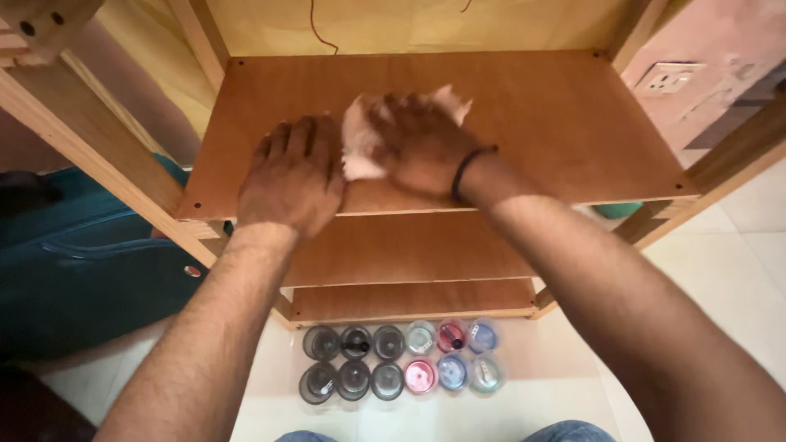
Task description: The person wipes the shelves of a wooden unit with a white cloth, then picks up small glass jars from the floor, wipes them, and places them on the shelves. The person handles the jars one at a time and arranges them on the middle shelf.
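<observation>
Cloth, white and crumpled, is pressed under the right hand near the front edge of the top shelf, the fingers being closed over it. The left hand is laid flat and spread at that front edge, holding nothing. Were the cloth pushed past the edge, it could be dropped onto the jars grouped on the floor below. Their contents cannot be told; only dark, red and blue tops are seen.
</observation>
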